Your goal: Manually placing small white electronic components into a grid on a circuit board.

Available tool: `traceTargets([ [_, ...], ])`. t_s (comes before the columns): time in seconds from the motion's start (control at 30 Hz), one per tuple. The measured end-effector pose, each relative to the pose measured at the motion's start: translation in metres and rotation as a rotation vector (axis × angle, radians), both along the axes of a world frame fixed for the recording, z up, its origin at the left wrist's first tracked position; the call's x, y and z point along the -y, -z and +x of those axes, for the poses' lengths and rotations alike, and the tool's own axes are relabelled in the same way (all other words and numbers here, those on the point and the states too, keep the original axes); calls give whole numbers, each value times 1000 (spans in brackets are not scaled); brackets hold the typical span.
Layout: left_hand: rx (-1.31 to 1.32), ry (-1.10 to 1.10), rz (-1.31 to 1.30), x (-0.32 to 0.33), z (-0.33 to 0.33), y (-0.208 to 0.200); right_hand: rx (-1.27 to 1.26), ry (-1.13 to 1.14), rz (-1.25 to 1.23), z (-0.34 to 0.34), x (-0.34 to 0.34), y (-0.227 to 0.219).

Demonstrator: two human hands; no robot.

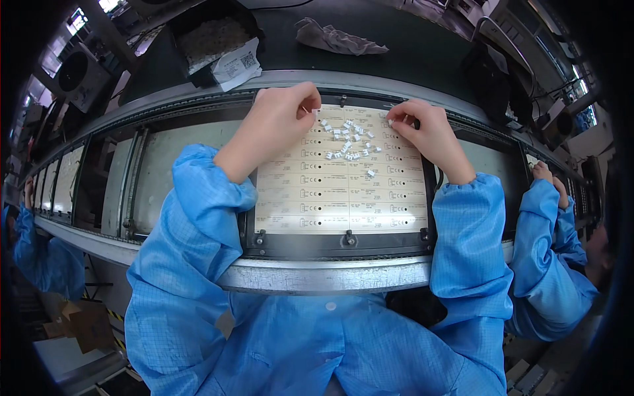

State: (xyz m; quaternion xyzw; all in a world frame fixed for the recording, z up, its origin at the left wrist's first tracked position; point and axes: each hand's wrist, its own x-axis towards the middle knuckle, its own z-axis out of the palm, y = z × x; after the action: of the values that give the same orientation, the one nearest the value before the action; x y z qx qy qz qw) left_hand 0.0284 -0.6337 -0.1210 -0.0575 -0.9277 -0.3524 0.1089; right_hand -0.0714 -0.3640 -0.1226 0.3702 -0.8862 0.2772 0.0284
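Observation:
A cream-coloured printed circuit panel (304,204), divided into rows of printed boards, lies in a black frame (310,245) before me. Small white plastic connectors (350,135) are scattered loose over its upper middle. Over the panel's far left corner, my left hand (281,122) is closed in a pinch, with a white connector (315,112) at the fingertips. Across from it, my right hand (429,129) pinches a small white piece (390,123), seemingly another connector, at the far right edge. Curled fingers partly hide both pieces.
Metal conveyor rails (323,276) run left to right. Beyond them, a dark bench holds a black bin (214,39) of white parts, a paper label (236,66) and a crumpled cloth (337,38). Co-workers in blue sleeves (548,231) work on both sides.

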Motion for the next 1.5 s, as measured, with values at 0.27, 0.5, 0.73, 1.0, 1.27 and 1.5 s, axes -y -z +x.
traceTargets([
  [0.27, 73, 46, 187, 15, 6, -9, -1, -12, 59, 0, 6, 3],
  [0.5, 152, 45, 110, 17, 9, -7, -11, 25, 69, 4, 9, 2],
  [0.73, 106, 35, 136, 15, 9, -8, 25, 55, 66, 3, 8, 4],
  [1.0, 34, 27, -26, 17, 11, -3, -6, 61, 65, 7, 11, 1],
  [1.27, -92, 20, -249, 17, 10, 4, -384, -65, 104, 14, 7, 1],
  [1.5, -167, 92, -302, 28, 9, 10, -181, -195, 56, 24, 27, 6],
])
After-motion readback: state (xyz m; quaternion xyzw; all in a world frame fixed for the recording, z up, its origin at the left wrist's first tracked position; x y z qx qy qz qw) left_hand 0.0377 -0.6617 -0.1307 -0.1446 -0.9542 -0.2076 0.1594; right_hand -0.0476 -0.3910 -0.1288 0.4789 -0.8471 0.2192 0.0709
